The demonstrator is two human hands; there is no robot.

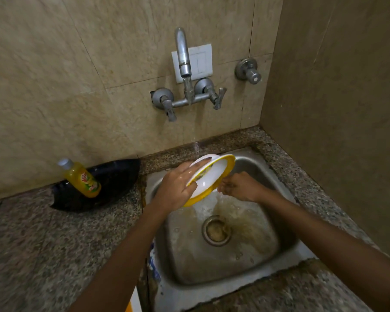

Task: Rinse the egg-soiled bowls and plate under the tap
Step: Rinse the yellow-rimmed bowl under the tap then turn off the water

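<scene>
On your far left, a yellow dish-soap bottle [81, 178] leans in a black tray [113, 183] on the granite counter [43, 244]. Your left hand [175, 188] grips the white, yellow-rimmed bowl [212, 176], tilted on edge over the steel sink [277, 174], with water from the wall tap [183, 55] hitting its upper rim. Your right hand [240, 186] sits just beside the bowl's lower edge, fingers loosely curled, holding nothing you can make out. Murky water pools around the drain [216, 230].
</scene>
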